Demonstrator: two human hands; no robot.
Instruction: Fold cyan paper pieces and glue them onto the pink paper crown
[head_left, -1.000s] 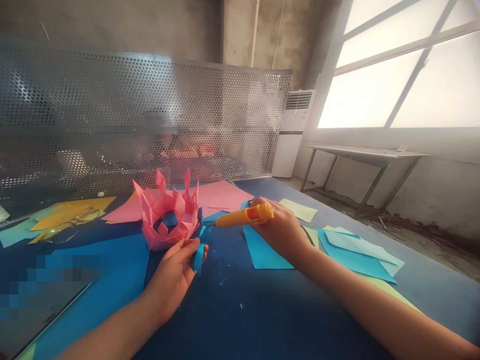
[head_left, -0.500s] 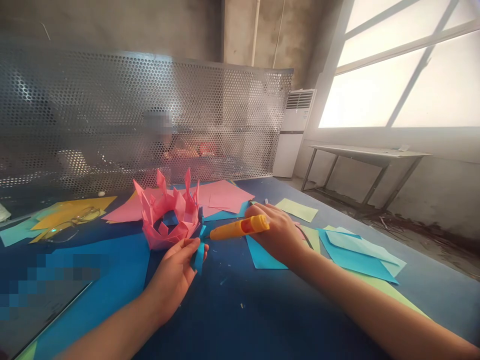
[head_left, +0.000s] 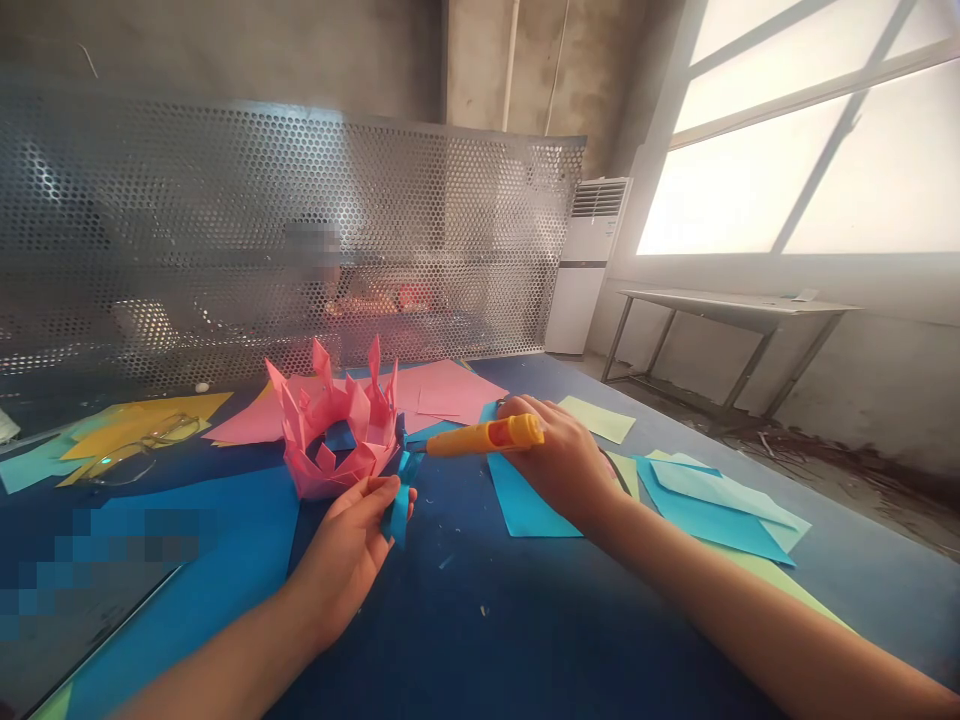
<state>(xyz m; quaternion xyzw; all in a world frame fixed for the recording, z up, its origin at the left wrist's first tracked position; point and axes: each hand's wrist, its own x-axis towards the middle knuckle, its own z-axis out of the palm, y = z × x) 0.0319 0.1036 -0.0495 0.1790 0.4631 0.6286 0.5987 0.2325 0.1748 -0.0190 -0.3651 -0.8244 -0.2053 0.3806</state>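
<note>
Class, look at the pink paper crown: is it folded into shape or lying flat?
Folded: the pink paper crown stands as a ring, points up.

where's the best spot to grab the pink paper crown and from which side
Take the pink crown by its low folded base band, from the near left side, ahead of the left hand. The spikes on top are thin and would probably crumple; the right hand and orange tool crowd its right.

Pink sheets (head_left: 442, 392) lie behind, yellow paper (head_left: 142, 425) with glasses (head_left: 131, 450) at left, blue sheets (head_left: 712, 505) at right. A perforated screen (head_left: 300, 230) stands across; an air conditioner (head_left: 585, 265) and bench (head_left: 735, 312) beyond.
</note>
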